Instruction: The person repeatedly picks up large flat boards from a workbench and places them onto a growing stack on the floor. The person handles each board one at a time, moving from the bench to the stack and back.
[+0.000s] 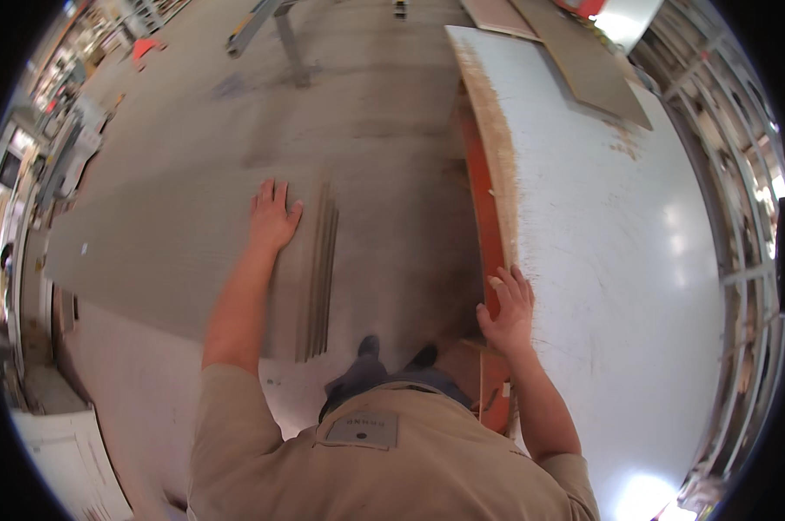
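My left hand (275, 219) lies flat with its fingers a little apart on the top of a stack of greyish-brown boards (166, 234). Several board edges show in layers along the stack's right side. On the other side of me, my right hand (509, 314) is at the worn edge of a white-topped workbench (609, 286). Its fingers are apart, the thumb out to the left, and something pale wraps one finger. I see nothing held in either hand. Whether the right palm presses on the bench edge, I cannot tell.
A long brown panel (588, 65) lies across the bench's far end, beside a pinkish sheet (501, 16). Orange-red panels (483, 200) form the bench side. Metal racks (740, 95) run along the right. A metal-legged frame (292, 48) stands ahead; a white cabinet (71, 464) is lower left.
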A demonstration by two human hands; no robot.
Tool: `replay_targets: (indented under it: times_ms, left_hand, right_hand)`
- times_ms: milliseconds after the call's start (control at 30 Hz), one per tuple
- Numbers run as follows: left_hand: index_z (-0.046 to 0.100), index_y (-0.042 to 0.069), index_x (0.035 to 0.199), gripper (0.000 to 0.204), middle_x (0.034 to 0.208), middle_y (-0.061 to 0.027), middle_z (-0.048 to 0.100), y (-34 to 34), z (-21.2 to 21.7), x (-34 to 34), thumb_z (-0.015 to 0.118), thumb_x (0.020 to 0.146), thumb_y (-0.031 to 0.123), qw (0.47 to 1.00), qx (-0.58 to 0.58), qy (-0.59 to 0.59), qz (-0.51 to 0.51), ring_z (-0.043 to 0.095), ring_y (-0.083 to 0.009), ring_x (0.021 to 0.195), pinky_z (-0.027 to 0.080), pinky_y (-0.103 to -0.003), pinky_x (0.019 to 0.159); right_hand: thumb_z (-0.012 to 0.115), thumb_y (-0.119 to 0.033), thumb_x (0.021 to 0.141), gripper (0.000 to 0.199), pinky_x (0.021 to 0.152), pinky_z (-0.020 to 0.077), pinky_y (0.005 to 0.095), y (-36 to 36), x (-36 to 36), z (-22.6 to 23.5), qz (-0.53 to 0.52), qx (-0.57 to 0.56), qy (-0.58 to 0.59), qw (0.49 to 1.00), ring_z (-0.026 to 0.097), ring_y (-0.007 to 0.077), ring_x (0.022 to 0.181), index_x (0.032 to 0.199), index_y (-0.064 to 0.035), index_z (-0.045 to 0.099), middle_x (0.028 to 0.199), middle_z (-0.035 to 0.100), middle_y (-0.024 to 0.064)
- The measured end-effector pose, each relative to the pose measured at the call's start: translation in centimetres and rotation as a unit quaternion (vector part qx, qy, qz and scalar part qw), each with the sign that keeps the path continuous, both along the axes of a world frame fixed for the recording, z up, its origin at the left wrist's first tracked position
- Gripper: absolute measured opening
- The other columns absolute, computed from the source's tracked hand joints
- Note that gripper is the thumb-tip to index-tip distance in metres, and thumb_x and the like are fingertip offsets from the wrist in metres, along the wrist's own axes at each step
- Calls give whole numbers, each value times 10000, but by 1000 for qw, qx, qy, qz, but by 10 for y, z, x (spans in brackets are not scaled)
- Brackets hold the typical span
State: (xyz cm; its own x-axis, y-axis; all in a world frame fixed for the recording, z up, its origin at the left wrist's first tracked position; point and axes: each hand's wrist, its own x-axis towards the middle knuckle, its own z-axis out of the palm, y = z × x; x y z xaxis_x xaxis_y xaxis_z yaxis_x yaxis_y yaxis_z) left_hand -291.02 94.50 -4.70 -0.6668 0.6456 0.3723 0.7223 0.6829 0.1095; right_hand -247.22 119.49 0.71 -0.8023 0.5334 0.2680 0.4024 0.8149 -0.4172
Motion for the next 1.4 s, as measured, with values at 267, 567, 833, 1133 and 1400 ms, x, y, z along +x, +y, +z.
replay_targets:
  times_ms: [267,567,833,1133,1400]
  left_hand:
    - [580,55,1317,604,1321,-191,585,77,2,-52,601,906,498,990,-89,-110,6,512,-354,1265,304,-548,1129]
    - [657,24,1190,523,1207,-189,652,76,16,-40,646,892,454,994,-2,-103,-40,582,-354,1159,366,-478,1091]
    - [658,17,1148,447,1153,-190,665,78,31,-17,653,906,394,993,58,-92,-34,626,-367,1074,491,-452,931]
    - [535,85,1298,493,1344,-103,576,68,110,197,451,1006,473,183,426,-849,-255,516,-231,1248,435,-435,1014]
    - [494,23,1327,427,1264,-162,633,112,130,198,475,1020,318,519,349,-762,-167,591,-282,1202,423,-381,1025]
  right_hand:
    - [706,-124,755,511,1073,382,488,-2,9,-8,-62,0,30,998,499,338,1272,1248,-63,586,1327,571,162]
    - [635,-136,945,456,508,405,221,-63,-56,138,-140,-406,275,860,501,42,560,1364,-10,509,680,616,-19]
    - [631,21,836,442,660,492,279,-150,-90,251,188,-143,356,904,632,251,698,1272,42,558,946,700,129]
    - [646,-186,831,517,1099,317,549,-97,-158,144,132,109,220,960,514,353,1270,1328,-89,543,1234,629,152]
    - [575,-227,918,504,1141,285,556,34,-36,50,-196,145,0,970,426,343,1367,1392,-78,488,1397,522,179]
